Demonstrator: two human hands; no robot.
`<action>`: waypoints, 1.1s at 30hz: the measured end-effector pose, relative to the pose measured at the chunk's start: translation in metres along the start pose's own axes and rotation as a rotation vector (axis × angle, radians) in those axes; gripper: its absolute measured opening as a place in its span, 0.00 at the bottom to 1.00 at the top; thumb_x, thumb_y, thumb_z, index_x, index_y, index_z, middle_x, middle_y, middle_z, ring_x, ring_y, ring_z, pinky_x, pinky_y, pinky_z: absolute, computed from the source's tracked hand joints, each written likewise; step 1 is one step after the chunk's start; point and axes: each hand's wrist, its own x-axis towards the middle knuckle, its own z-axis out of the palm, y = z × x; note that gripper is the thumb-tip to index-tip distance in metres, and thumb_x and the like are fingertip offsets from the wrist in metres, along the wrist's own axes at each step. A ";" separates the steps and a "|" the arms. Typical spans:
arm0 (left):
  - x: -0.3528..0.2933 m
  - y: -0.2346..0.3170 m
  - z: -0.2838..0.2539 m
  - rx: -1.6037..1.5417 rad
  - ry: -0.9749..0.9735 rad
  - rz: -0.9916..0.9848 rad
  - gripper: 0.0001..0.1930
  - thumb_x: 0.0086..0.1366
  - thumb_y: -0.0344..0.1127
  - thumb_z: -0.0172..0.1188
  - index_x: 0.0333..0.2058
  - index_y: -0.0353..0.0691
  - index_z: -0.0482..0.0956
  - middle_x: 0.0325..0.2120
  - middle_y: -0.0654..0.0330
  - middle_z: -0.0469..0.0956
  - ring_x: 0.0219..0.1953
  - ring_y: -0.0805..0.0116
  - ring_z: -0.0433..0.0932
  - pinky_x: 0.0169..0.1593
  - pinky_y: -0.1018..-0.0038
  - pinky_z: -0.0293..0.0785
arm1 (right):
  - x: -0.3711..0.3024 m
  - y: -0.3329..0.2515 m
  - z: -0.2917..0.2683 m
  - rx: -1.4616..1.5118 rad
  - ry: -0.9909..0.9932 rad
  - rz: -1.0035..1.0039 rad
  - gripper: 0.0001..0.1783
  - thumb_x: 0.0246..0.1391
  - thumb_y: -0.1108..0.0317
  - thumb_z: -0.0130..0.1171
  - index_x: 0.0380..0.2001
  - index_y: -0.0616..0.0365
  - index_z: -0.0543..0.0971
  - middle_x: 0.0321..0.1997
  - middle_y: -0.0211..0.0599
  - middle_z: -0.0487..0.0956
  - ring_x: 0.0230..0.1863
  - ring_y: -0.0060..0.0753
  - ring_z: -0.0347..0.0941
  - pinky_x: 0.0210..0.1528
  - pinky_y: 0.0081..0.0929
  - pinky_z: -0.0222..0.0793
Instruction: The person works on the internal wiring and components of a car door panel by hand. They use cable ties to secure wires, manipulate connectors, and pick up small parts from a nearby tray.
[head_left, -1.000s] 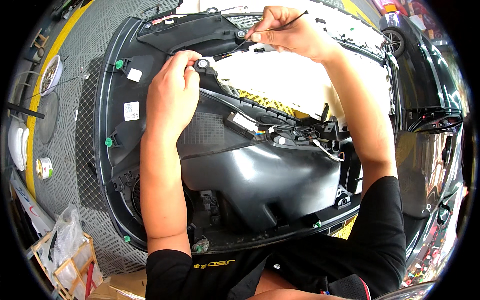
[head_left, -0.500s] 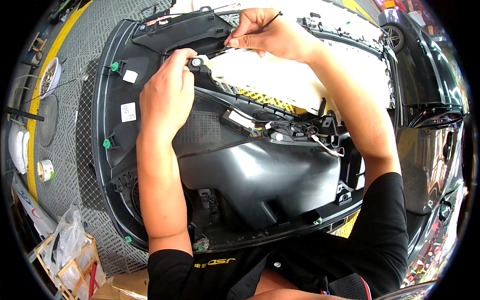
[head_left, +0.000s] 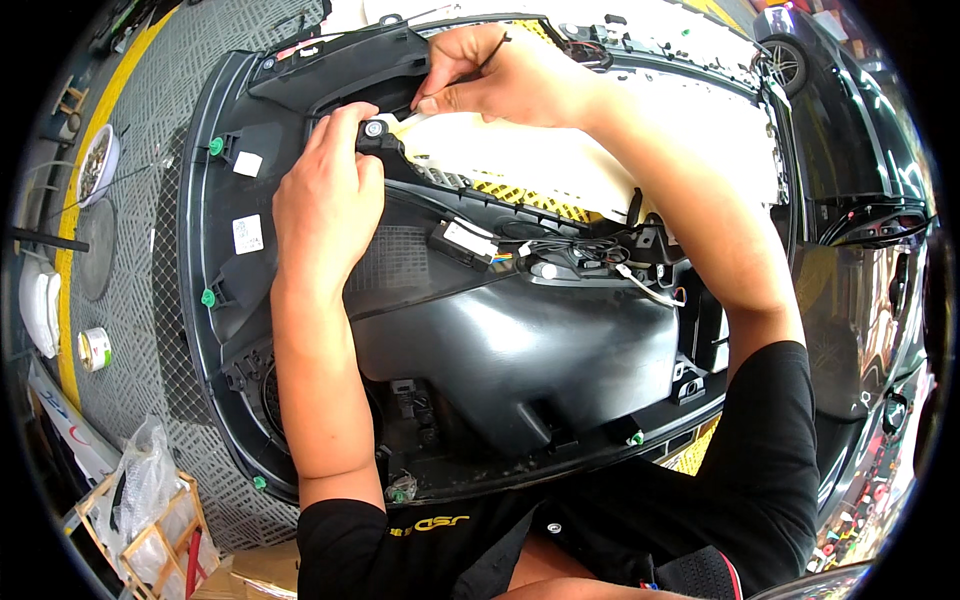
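Note:
A large black car door trim panel (head_left: 520,345) lies with its inner side up in front of me. My left hand (head_left: 328,200) is closed at its far left part, beside a black bracket with a round metal insert (head_left: 374,129). What its fingertips grip is hidden. My right hand (head_left: 500,75) pinches close by, above the pale lining (head_left: 540,150). A thin black strip (head_left: 505,40), like a cable tie, sticks up out of its fingers. Its other end is lost behind the fingertips.
On the panel sit a small module with coloured wires (head_left: 465,238), a bundled black cable (head_left: 580,250) and green clips (head_left: 216,146). A dark car (head_left: 850,150) stands at the right. At the left are a white basin (head_left: 98,165), a tin (head_left: 95,349) and a wooden crate (head_left: 150,530).
My right hand has moved left, closer to the left hand, with the strip still in its fingers. My left hand keeps its place at the bracket. The panel appears slightly farther left.

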 end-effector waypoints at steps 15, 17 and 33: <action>0.000 -0.013 0.005 -0.097 0.037 0.034 0.21 0.66 0.27 0.54 0.57 0.46 0.77 0.54 0.55 0.82 0.51 0.47 0.83 0.53 0.57 0.79 | -0.004 -0.012 -0.042 0.242 -0.106 0.047 0.14 0.60 0.73 0.73 0.48 0.64 0.86 0.39 0.28 0.87 0.40 0.12 0.79 0.44 0.16 0.75; 0.001 -0.011 0.004 -0.104 0.010 0.006 0.21 0.66 0.27 0.55 0.57 0.46 0.77 0.54 0.55 0.82 0.51 0.48 0.84 0.53 0.58 0.80 | -0.006 -0.017 -0.043 0.254 -0.104 0.045 0.14 0.60 0.72 0.73 0.48 0.65 0.86 0.38 0.28 0.87 0.39 0.14 0.79 0.44 0.17 0.76; 0.000 -0.012 0.005 -0.128 0.030 0.048 0.22 0.66 0.22 0.53 0.58 0.39 0.77 0.50 0.50 0.83 0.52 0.56 0.85 0.56 0.64 0.78 | -0.023 -0.029 -0.048 -0.352 -0.047 -0.066 0.11 0.56 0.66 0.76 0.41 0.57 0.90 0.38 0.32 0.89 0.37 0.27 0.85 0.44 0.27 0.80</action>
